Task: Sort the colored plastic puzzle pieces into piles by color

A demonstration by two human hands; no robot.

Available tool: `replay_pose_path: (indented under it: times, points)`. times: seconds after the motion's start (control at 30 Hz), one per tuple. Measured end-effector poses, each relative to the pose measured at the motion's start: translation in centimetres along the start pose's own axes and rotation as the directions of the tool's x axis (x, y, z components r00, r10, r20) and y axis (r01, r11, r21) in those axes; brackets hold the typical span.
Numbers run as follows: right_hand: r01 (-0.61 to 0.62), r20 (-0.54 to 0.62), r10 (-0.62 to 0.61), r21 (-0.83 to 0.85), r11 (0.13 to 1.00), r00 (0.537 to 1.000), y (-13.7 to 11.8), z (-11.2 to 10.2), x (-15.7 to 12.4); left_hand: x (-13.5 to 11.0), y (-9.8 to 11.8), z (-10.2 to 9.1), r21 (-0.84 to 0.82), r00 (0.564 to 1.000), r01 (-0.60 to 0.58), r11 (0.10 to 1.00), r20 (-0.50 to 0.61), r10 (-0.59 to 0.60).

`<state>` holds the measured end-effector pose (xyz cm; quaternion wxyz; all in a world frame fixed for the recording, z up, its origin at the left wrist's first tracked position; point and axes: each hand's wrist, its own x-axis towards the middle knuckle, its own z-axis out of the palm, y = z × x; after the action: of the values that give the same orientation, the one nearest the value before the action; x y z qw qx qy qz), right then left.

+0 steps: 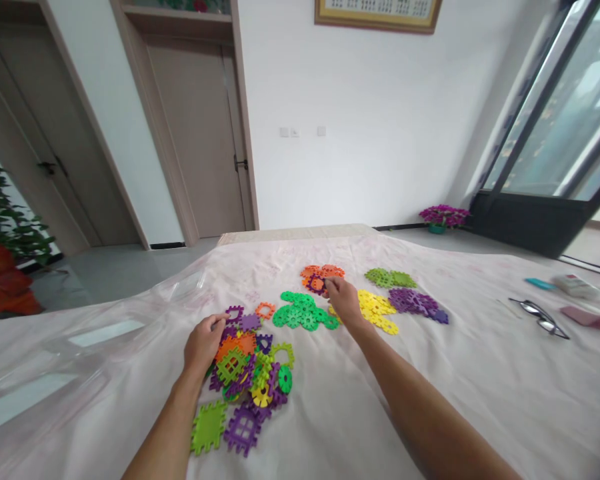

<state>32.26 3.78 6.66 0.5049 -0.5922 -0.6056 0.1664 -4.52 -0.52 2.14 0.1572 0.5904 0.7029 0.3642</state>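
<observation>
My right hand (pixel 344 300) is closed, pinching a purple open-centred building piece (pixel 317 285) at the orange notched discs (pixel 330 270). My left hand (pixel 204 345) is closed at the left edge of a mixed pile of interlocking plastic building pieces (pixel 233 364). Its fingertips meet a purple frame-shaped building piece (pixel 235 312); the grip is partly hidden. Close by lie an orange ring-like piece (pixel 265 310) and a group of green notched discs (pixel 303 312). Yellow discs (pixel 375 308) lie right of my right wrist, partly covered by it.
Purple discs (pixel 414 301) and light green discs (pixel 390 277) lie farther right on the pale cloth (pixel 460 400). Eyeglasses (pixel 540 317) and a pink case (pixel 587 318) rest at the right. Clear plastic packaging (pixel 95 357) lies at the left.
</observation>
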Motion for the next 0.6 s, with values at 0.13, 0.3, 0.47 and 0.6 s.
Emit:
replay_pose_path:
  times: [0.13, 0.3, 0.47, 0.6]
  points:
    - [-0.151, -0.211, 0.17, 0.106, 0.983, 0.963, 3.9, -4.4, 0.7, 0.1, -0.2, 0.0, 0.019, 1.0, -0.001, 1.0, 0.003, 0.001]
    - [-0.26, -0.388, 0.274, 0.089, 0.961, 0.88, 6.7, -8.6, 0.9, 0.1, -0.5, 0.1, 0.022, 1.0, 0.013, 1.0, 0.014, -0.013]
    - [-0.351, -0.633, 0.317, 0.077, 0.933, 0.706, 8.9, -12.4, 0.8, 0.1, -0.4, 0.1, 0.045, 1.0, 0.023, 0.999, 0.015, -0.024]
    - [-0.418, -0.799, 0.186, -0.088, 0.904, 0.571, 9.8, -13.7, 0.5, 0.1, -0.1, 0.0, 0.067, 0.999, 0.031, 0.997, 0.014, -0.032]
